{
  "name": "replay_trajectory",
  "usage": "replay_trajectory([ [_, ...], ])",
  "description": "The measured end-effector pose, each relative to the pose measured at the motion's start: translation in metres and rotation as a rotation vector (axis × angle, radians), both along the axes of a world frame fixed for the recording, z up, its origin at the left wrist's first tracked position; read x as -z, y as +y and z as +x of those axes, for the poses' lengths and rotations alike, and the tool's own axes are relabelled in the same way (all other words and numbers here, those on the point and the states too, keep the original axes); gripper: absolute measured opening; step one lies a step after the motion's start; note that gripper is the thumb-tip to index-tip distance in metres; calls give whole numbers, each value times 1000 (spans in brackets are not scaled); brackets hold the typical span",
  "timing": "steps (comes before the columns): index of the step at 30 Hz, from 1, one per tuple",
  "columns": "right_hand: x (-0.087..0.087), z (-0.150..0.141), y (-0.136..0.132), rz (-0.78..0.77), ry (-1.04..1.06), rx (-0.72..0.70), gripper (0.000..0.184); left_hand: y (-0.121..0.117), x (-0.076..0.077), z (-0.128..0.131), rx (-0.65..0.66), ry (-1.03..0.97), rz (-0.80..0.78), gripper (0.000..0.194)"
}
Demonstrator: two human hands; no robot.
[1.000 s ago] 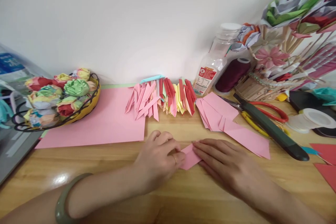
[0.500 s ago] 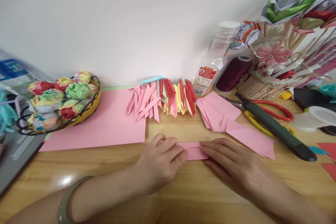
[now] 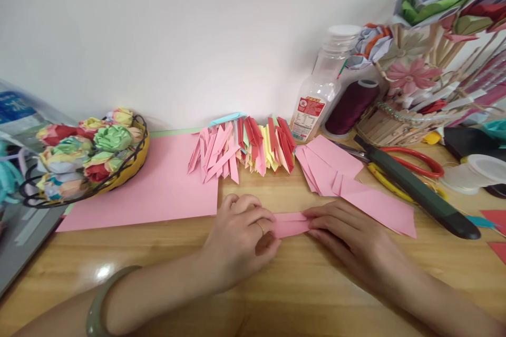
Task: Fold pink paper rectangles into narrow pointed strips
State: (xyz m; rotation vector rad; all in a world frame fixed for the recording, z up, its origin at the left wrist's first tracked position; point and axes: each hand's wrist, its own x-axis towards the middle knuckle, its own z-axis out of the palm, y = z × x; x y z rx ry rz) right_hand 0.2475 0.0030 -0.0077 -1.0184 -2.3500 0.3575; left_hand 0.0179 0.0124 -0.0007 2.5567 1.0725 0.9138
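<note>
Left hand (image 3: 245,237) and right hand (image 3: 348,234) pinch a part-folded pink strip (image 3: 290,225); folded pieces (image 3: 255,142) sit behind, flat slips (image 3: 371,202) seemingly unfolded.

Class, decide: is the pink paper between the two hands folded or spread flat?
Folded, at least partly: a lengthwise edge divides the pink paper into two bands.

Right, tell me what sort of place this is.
Probably a paper-craft corner on a wooden table: paper flowers sit in a basket, folded paper pieces lie bunched near the wall, and the left hand and right hand hold a folded pink strip.
</note>
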Motion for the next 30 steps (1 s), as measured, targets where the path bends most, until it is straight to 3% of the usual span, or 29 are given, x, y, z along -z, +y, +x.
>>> replay_trajectory([
  [19, -5, -12, 4, -138, 34, 189, 15, 2, -2, 7, -146, 9, -309, 12],
  [30, -3, -16, 3, -108, 30, 241, 14, 5, -3, 14, -173, 75, -315, 14],
])
